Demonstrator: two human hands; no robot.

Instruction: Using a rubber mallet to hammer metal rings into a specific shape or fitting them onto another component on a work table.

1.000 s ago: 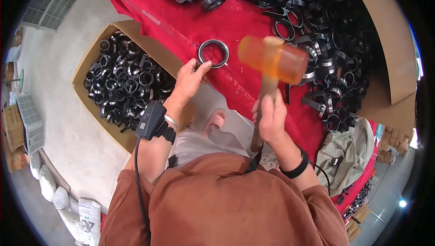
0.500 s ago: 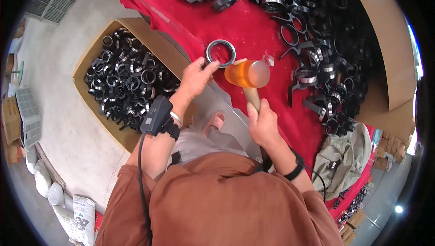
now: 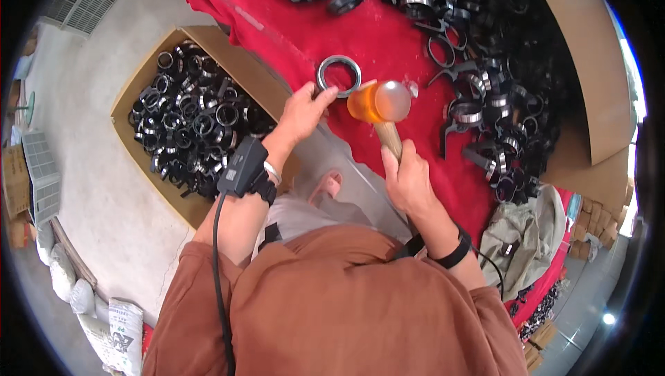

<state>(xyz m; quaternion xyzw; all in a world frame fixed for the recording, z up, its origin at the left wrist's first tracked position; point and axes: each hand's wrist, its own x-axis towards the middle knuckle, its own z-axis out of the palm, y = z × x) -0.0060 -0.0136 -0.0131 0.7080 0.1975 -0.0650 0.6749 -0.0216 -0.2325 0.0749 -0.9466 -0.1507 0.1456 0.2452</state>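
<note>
Hiding mallet (image 3: 379, 101) handle, right hand (image 3: 409, 180); left hand (image 3: 302, 112) touching ring (image 3: 339, 76)

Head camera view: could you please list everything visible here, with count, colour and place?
Metal ring: one, grey, flat on the red cloth, left fingertips on its edge.
Mallet: one, orange translucent head on a wooden handle, head just right of the ring.
Red cloth: one, covering the work surface.
Cardboard box: one, brown, on the floor at left, full of black ring parts.
Loose black clamps and rings: many, heaped on the cloth at right.
Grey cloth: one, bunched at lower right.
White sacks: several, lower left.
Left hand: touching the ring; black wrist device.
Right hand: grip closed on the mallet handle.
</note>
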